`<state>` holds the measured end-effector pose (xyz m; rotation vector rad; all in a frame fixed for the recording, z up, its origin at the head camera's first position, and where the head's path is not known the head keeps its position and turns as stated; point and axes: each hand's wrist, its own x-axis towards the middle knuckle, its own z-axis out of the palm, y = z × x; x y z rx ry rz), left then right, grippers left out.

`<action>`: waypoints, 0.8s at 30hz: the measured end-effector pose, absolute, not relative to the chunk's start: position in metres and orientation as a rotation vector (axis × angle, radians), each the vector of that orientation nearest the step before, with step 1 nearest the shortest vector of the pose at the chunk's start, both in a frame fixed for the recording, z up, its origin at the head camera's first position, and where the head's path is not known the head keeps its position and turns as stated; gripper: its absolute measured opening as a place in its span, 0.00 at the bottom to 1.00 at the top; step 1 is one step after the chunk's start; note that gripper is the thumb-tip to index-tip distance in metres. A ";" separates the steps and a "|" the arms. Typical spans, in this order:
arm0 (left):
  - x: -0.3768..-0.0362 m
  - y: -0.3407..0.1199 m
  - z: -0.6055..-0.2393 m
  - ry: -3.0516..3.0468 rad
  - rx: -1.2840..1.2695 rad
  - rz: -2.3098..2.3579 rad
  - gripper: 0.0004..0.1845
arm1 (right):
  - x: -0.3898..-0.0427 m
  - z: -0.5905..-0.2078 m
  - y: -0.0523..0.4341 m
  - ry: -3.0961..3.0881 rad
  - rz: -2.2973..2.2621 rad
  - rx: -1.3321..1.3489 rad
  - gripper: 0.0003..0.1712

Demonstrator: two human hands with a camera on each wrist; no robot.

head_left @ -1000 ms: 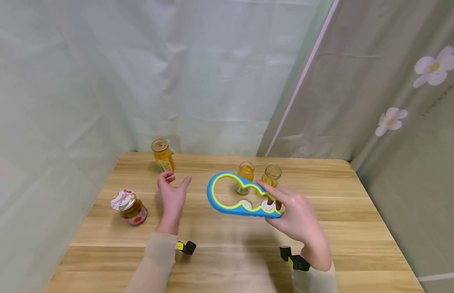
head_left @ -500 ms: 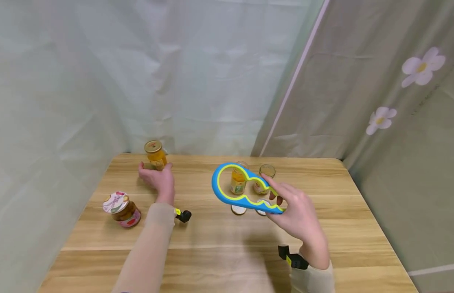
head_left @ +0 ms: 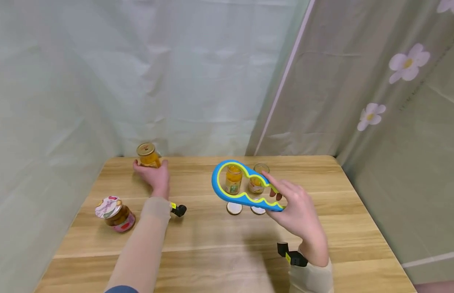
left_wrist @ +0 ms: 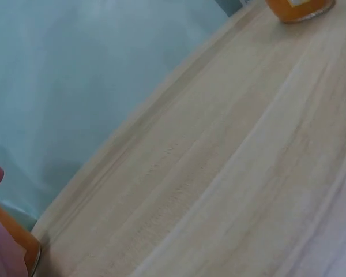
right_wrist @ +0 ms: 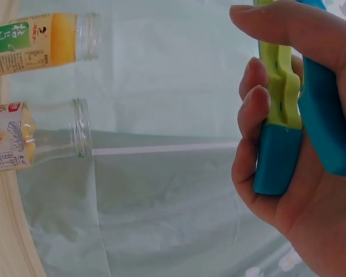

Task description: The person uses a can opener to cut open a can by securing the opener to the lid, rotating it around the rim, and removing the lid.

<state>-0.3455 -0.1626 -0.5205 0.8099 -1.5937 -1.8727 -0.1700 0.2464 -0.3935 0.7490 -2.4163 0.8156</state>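
My left hand [head_left: 153, 176] wraps around a closed jar of orange preserve with a gold lid [head_left: 148, 154] at the back left of the wooden table [head_left: 219, 240]; the left wrist view catches only a fingertip and the jar's orange base [left_wrist: 14, 242]. My right hand [head_left: 290, 207] holds a blue and lime-green jar opener [head_left: 241, 185] above the table by its narrow end, fingers curled round the handle [right_wrist: 282, 115]. Behind the opener stand two lidless jars [head_left: 233, 178] [head_left: 257, 179], also seen as open jars [right_wrist: 40, 43] [right_wrist: 40, 141] in the right wrist view.
Two loose white lids [head_left: 234, 208] [head_left: 257, 210] lie on the table under the opener. A tilted jar with a pink patterned lid [head_left: 114, 213] sits near the left edge. Pale curtains hang behind and to the right of the table.
My left hand reached back and left from mid-table and took hold of the gold-lidded jar. My right hand lifted the opener slightly and kept its grip.
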 end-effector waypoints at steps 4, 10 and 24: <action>-0.347 -0.167 -0.519 -1.563 0.799 -1.885 0.57 | -0.171 -0.393 0.246 -2.417 0.820 0.749 0.52; -0.346 -0.174 -0.518 -1.495 0.797 -1.965 0.51 | -0.169 -0.393 0.245 -2.421 0.831 0.743 0.53; -0.349 -0.180 -0.525 -1.671 0.789 -1.886 0.40 | -0.170 -0.390 0.246 -2.429 0.821 0.735 0.52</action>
